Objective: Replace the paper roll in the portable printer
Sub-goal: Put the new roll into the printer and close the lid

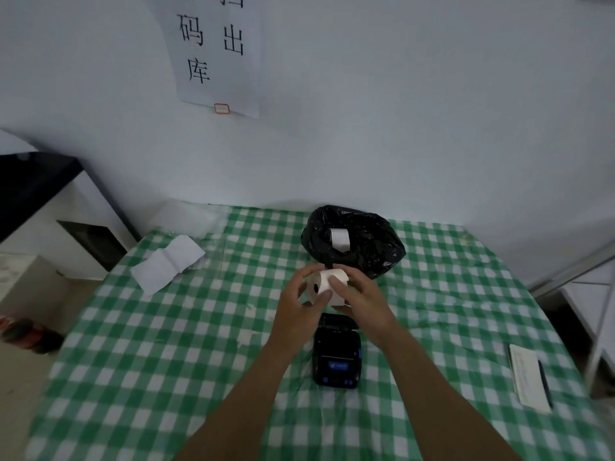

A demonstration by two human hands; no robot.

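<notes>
A white paper roll (321, 283) with a dark core hole is held above the table between both hands. My left hand (298, 309) grips its left face, thumb across the front. My right hand (361, 304) holds its right side, fingers over the top. Just below and nearer to me lies the black portable printer (336, 359) with a small blue screen; its lid stands open at the far end, partly hidden by my right hand. Behind the roll a black plastic bag (362, 247) holds another white paper roll (340, 239).
The table carries a green-and-white checked cloth (166, 344). A loose strip of white paper (166, 266) lies at the far left, a notepad with a pen (529, 377) at the right edge. A white cabinet (66, 227) stands left of the table.
</notes>
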